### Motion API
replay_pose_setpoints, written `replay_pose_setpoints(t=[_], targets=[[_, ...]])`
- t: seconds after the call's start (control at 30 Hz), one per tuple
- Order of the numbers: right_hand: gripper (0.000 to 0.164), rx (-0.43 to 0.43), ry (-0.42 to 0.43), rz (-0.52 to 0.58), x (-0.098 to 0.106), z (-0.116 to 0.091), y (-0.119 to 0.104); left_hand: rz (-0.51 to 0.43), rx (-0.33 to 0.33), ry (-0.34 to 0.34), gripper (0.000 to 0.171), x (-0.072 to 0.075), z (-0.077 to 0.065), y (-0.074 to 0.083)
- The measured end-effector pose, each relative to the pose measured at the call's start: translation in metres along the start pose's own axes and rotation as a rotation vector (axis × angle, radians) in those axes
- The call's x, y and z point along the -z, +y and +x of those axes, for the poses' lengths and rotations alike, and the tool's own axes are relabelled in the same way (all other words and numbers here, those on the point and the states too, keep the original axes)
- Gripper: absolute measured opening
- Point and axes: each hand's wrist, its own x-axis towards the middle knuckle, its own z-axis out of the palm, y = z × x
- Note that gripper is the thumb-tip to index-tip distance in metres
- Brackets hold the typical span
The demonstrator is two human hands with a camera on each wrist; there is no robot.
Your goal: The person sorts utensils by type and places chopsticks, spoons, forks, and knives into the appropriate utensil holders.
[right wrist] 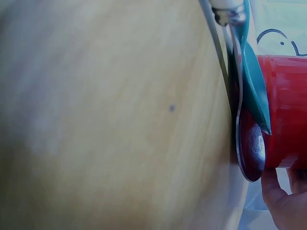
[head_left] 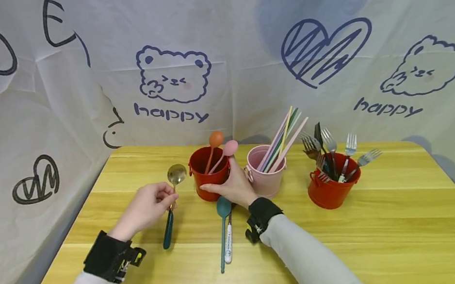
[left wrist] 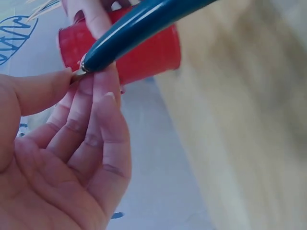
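A metal spoon (head_left: 177, 174) with a gold neck and a dark teal handle (left wrist: 139, 33) is pinched at the neck by my left hand (head_left: 149, 206), bowl up and handle hanging down. My right hand (head_left: 235, 183) grips the side of a small red bucket (head_left: 204, 181), thumb across its front. An orange spoon (head_left: 216, 139) and a pink spoon (head_left: 231, 148) lean inside that bucket. Just in front of it lie a teal spoon (head_left: 223, 206) and a white-handled metal spoon (head_left: 228, 245), side by side. In the right wrist view their bowls overlap the bucket wall.
Right of my right hand stands a pink bucket (head_left: 267, 185) holding several coloured straws (head_left: 282, 141). Farther right, another red bucket (head_left: 330, 194) holds several forks (head_left: 327, 139). A white cloth (head_left: 235, 77) with drawings hangs behind the wooden table (head_left: 400, 234).
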Motion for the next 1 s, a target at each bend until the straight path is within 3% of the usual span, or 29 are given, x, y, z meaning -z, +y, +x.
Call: replay_pose_setpoints(t=[0.3,0.47,0.63,0.77,0.87,1.0], targets=[[0.086,0.006,0.002,-0.017,0.0,0.001,0.001,0.086,-0.056,0.199,0.014,0.024,0.023,0.029],[0.086,0.006,0.002,-0.009,0.0,0.002,0.002,0.089,-0.169,0.358,0.013,0.032,0.037,0.049],[0.086,0.011,0.0,-0.003,0.0,0.002,0.002,0.067,-0.295,0.514,0.011,0.03,0.051,0.063],[0.086,0.006,-0.005,-0.008,0.001,0.002,0.001,0.035,-0.353,0.604,0.012,0.025,0.062,0.068],[0.086,0.006,-0.008,-0.004,0.001,0.001,0.001,0.022,-0.371,0.649,0.013,0.02,0.07,0.07],[0.086,0.007,-0.011,0.001,0.001,0.002,0.001,0.025,-0.374,0.658,0.014,0.015,0.077,0.07]])
